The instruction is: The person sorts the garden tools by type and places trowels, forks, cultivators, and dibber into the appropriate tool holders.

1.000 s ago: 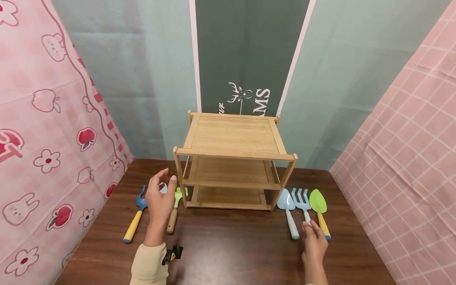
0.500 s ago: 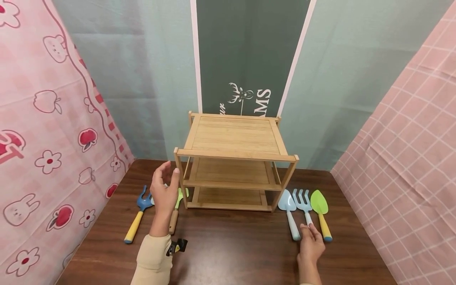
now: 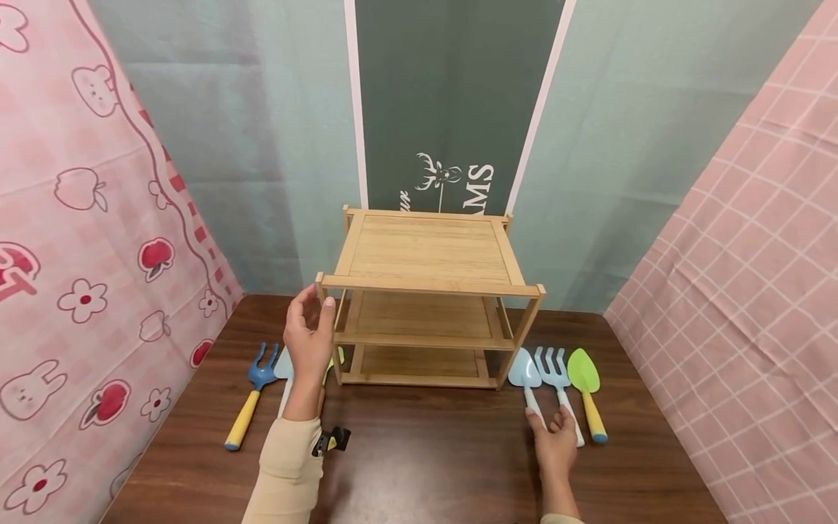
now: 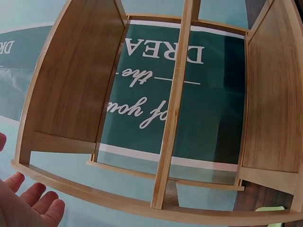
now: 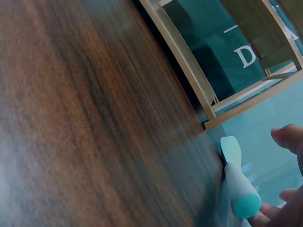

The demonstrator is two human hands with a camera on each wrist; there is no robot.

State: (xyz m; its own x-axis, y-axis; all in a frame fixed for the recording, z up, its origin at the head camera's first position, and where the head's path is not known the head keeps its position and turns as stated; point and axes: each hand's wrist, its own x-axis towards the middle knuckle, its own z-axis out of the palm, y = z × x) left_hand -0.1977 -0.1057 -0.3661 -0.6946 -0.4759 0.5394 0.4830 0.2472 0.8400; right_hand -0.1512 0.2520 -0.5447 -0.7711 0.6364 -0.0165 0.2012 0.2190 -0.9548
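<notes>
My left hand (image 3: 309,349) is raised beside the front left post of a three-tier wooden shelf (image 3: 428,282). In the left wrist view its loosely bent fingers (image 4: 45,203) lie close to the shelf's frame and hold nothing; contact cannot be told. My right hand (image 3: 556,444) hovers at the handles of a light blue trowel (image 3: 526,367) and a light blue hand fork (image 3: 553,367). In the right wrist view its thumb (image 5: 288,137) is spread away from the other fingers, which lie by the trowel's handle (image 5: 241,189). Right of these lies a green trowel (image 3: 584,371) with a yellow handle.
At the left lie a blue hand fork (image 3: 260,376) with a yellow handle, a pale blue tool (image 3: 284,365) and a green tool (image 3: 337,356), the last two partly behind my arm. Patterned cloths hang at both sides and behind the brown table (image 3: 419,444).
My left hand has moved right and slightly up to the shelf's front left post. My right hand has moved left, from the light blue fork's handle toward the light blue trowel's handle.
</notes>
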